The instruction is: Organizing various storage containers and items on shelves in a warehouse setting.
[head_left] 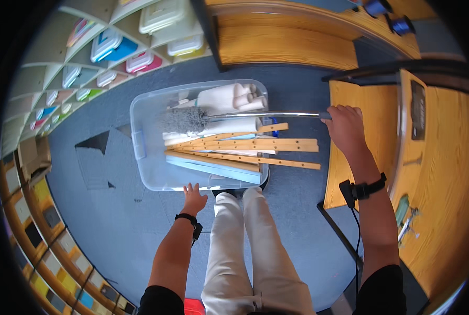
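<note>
My right hand (345, 126) is closed round the grip of a duster with a long metal rod. The duster's grey fluffy head (186, 120) lies over the inside of a clear plastic bin (150, 181) on the floor. White rolls (224, 98) fill the bin's far side. Wooden strips with holes (276, 145) and pale blue strips (213, 168) lie nearer, some of the wooden ones sticking out past the right rim. My left hand (194, 198), fingers spread, is at the bin's near rim and holds nothing; whether it touches the rim I cannot tell.
Wooden desks (439, 199) stand close on my right, with a dark metal leg (339, 233). A wooden shelf unit (282, 44) is beyond the bin. White cubbies with lidded boxes (113, 46) line the far left. A wooden rack (50, 226) runs along the near left. Dark patches mark the blue floor (95, 143).
</note>
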Demonstrator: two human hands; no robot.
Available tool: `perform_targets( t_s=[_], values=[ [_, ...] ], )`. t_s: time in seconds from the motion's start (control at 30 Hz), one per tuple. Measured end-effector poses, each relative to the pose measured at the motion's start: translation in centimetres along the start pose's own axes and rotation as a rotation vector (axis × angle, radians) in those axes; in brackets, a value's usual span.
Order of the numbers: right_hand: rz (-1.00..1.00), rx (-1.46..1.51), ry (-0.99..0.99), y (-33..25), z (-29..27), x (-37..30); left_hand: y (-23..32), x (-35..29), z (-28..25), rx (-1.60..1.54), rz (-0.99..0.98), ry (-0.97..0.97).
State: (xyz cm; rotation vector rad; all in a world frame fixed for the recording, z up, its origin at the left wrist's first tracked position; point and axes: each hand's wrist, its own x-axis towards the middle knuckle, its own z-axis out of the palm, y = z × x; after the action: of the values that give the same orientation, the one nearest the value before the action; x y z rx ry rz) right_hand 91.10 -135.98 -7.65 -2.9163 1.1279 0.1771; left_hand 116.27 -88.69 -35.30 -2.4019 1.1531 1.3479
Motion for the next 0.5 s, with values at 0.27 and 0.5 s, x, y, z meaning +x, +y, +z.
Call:
perform_targets(
  t_s=[0.27, 0.5],
  values=[
    [0.503, 0.231, 0.025, 3.7, -1.9, -20.1, -1.4, 1.7, -1.5, -0.282, 0.013, -0.044],
    [1.157, 0.383, 0.068, -2.9, -0.2, -40.7, -5.3, 3.9, -1.1, -0.103, 0.190, -0.304]
  ],
)
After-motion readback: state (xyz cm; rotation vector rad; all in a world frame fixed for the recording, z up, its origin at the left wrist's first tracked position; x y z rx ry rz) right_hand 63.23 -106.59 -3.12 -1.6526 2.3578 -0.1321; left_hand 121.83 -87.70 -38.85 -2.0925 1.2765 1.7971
